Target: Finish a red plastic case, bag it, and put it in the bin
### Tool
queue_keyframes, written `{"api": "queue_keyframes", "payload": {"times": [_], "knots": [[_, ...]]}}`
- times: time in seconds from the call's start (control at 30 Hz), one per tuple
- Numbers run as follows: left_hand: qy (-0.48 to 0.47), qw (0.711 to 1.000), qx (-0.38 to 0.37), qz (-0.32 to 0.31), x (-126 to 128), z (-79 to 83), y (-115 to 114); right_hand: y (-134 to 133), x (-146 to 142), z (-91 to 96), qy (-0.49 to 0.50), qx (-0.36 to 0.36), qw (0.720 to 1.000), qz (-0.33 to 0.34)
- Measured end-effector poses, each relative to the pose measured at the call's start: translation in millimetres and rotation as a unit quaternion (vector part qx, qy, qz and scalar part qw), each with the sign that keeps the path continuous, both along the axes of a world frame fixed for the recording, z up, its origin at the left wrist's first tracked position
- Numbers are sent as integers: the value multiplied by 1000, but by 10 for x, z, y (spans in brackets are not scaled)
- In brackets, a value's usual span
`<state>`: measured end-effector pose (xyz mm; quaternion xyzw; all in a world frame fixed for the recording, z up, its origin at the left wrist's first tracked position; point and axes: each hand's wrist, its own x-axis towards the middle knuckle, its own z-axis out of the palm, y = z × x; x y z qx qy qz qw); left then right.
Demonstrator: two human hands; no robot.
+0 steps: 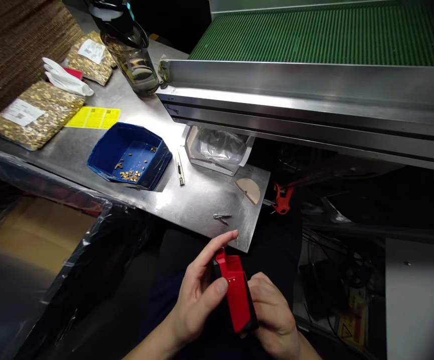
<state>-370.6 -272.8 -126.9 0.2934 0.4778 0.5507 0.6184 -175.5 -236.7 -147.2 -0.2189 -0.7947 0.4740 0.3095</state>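
Observation:
Both my hands hold a small red plastic part (236, 292) with a black back, low in the picture and in front of the metal table's near edge. My left hand (197, 295) grips its left side, thumb pressed on the red face and forefinger stretched over the top. My right hand (273, 312) wraps round its lower right side with fingers curled. A blue tray (106, 160) holding several small brass pieces lies on the table to the upper left. Metal tweezers (222, 217) rest on the table just above my hands.
A steel-framed green conveyor belt (314, 35) runs across the top right. On the metal table (197, 200) lie bags of brass pieces (36, 117), white gloves (64, 77), a yellow label sheet (93, 118), a clear jar (136, 60), a plastic-lined white box (217, 150) and a thin metal tool (179, 170). An orange clip (282, 200) hangs by the table's right edge.

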Motion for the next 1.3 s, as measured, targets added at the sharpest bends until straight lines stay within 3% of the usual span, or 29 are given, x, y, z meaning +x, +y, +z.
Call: {"api": "queue_keyframes", "payload": {"times": [0.17,0.43,0.63,0.73,0.87,0.93,1.1,1.3], "knots": [[-70,997,-21,25,-59,11,75,-13,36,-39,-32,44,998,24],[-127,988,-33,79,-52,108,86,-169,66,-108,-58,151,987,-5],[-127,990,16,50,-60,115,72,-151,82,-102,-50,158,986,-1],[-104,994,-3,24,-72,75,85,-100,55,-5,-40,117,992,17],[-6,990,-140,-7,-46,-31,114,-77,-17,198,-36,-69,996,-44],[6,985,-172,-30,-15,-88,108,-84,-50,273,-46,-110,991,-63],[-19,986,-166,-15,44,-133,49,-73,-85,322,-55,-97,991,-67],[102,992,-58,-35,36,-91,-48,-70,-89,327,-66,-143,984,-82]]}}
